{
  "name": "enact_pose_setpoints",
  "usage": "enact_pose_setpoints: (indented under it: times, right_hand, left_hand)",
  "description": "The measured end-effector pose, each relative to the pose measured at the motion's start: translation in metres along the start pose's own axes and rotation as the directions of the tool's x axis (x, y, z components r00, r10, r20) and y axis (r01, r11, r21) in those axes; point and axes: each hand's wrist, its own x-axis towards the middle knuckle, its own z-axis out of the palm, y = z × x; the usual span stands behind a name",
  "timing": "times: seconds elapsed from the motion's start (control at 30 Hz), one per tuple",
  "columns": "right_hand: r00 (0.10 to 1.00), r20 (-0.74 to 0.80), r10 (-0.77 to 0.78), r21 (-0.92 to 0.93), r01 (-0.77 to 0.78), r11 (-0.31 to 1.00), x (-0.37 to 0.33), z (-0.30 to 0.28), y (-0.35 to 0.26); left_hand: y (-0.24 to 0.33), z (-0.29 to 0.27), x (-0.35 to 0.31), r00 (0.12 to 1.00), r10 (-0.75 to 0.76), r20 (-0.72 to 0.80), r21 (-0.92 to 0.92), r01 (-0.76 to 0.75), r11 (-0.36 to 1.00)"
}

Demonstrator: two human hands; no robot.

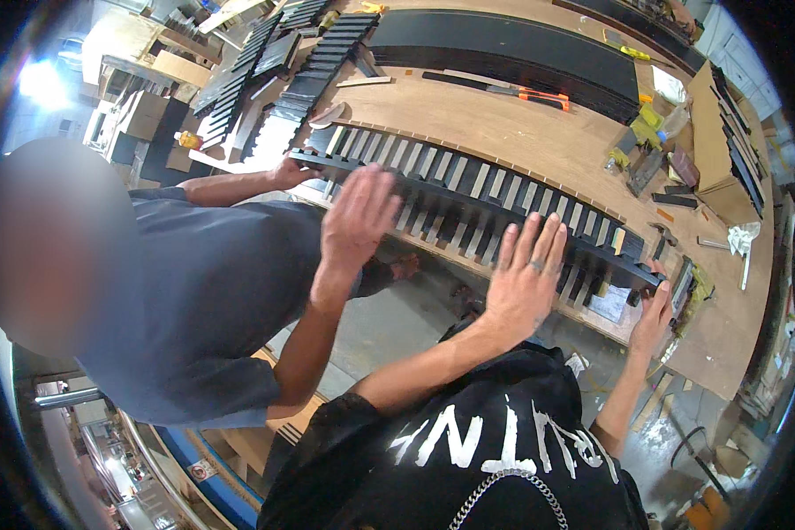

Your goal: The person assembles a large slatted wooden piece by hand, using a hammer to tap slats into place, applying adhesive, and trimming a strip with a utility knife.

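Note:
A long black notched bar (468, 206) lies lengthwise across a row of pale and dark slats (415, 159) at the table's front edge. My left hand (526, 274) is laid flat on the bar right of its middle, fingers stretched out. At the bar's right end, my right hand (650, 320) has its fingers closed around the tip. A co-worker's hand (293, 172) holds the left end. The same person's other hand (360, 216), smeared by motion, is over the bar left of mine; whether it touches cannot be told.
Long black boards (503, 57) are stacked at the table's far side. An orange-handled tool (543, 97) lies before them. Black slatted strips (331, 66) rest at the far left. A hammer (662, 237) and a cardboard box (720, 150) are at right. The co-worker (212, 291) stands close on my left.

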Motion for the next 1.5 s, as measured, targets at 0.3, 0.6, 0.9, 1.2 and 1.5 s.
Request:
enact_pose_setpoints:
  times: [0.3, 0.6, 0.9, 1.2, 1.5]
  right_hand:
    - [0.999, -0.043, -0.023, 0.040, 0.025, 0.999, 0.002, -0.011, 0.002]
    - [0.995, -0.095, -0.020, -0.005, 0.020, 1.000, 0.004, -0.010, -0.001]
    - [0.927, -0.035, -0.373, -0.572, 0.287, 0.769, 0.017, -0.011, -0.014]
    - [0.844, 0.196, -0.500, -0.711, 0.473, 0.520, 0.013, -0.010, -0.023]
    - [0.674, 0.642, -0.366, -0.659, 0.729, 0.186, 0.011, 0.097, -0.089]
  left_hand:
    - [-0.059, -0.036, -0.004, 0.976, -0.197, -0.096, 0.021, 0.199, 0.980]
    - [-0.102, -0.043, -0.001, 0.951, -0.253, -0.177, 0.099, 0.273, 0.957]
    - [-0.164, -0.058, -0.014, 0.942, -0.248, -0.228, 0.060, 0.268, 0.962]
    - [-0.179, -0.054, -0.023, 0.887, -0.272, -0.372, -0.178, 0.220, 0.959]
    - [-0.204, -0.059, -0.025, 0.895, -0.289, -0.340, -0.143, 0.255, 0.956]
